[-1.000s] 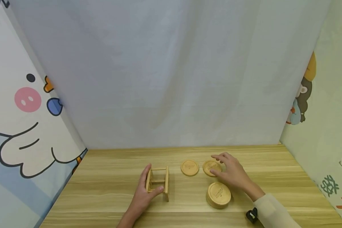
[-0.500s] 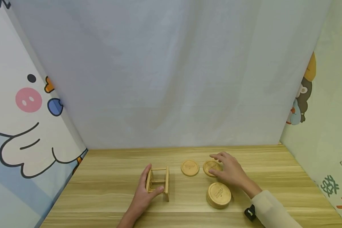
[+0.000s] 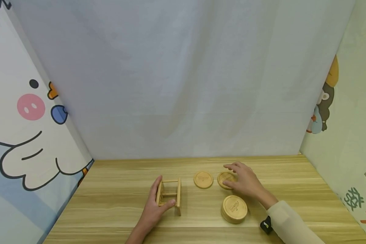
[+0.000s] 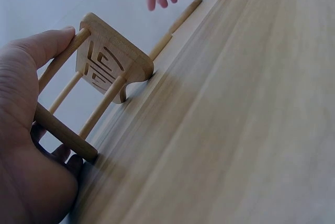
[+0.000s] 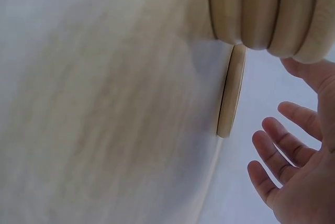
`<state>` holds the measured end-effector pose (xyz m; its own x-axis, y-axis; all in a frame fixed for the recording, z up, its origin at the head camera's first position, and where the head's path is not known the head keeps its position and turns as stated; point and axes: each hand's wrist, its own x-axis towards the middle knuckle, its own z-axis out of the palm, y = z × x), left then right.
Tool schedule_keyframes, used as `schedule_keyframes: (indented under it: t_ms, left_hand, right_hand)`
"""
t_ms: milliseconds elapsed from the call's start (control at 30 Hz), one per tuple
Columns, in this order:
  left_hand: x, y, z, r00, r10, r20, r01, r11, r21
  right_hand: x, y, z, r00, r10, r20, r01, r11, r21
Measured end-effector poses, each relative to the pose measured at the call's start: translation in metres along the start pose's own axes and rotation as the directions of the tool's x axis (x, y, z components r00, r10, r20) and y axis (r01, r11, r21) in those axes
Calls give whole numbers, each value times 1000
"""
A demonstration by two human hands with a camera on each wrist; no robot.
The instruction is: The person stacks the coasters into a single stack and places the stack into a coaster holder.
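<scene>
My left hand grips a small wooden coaster rack that stands on the table, with the thumb over its near end. In the left wrist view the rack's end panel shows cut-out slots, and round bars join it to the other end. Over a round wooden coaster, my right hand hovers with fingers loosely bent and apart. The right wrist view shows that hand holding nothing. Another coaster lies flat between the rack and the right hand.
A stack of several coasters stands nearer to me, just below the right hand. A black object sits beside the right sleeve. A pale curtain closes off the back of the wooden table, with printed cloths at both sides.
My right hand and forearm have drifted slightly left above the coaster, still without a hold on it. The left hand, rack and coasters stay in place.
</scene>
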<state>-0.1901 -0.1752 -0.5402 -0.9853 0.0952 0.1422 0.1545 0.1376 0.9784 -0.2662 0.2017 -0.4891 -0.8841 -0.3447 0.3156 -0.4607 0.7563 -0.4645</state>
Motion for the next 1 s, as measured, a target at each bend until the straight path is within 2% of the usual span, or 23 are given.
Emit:
schedule_keyframes:
  t_ms: [1000]
  left_hand:
    - [-1, 1, 0, 1000, -9, 4, 9, 1000, -5]
  right_hand:
    - [5, 7, 2, 997, -5, 83, 8, 999, -35]
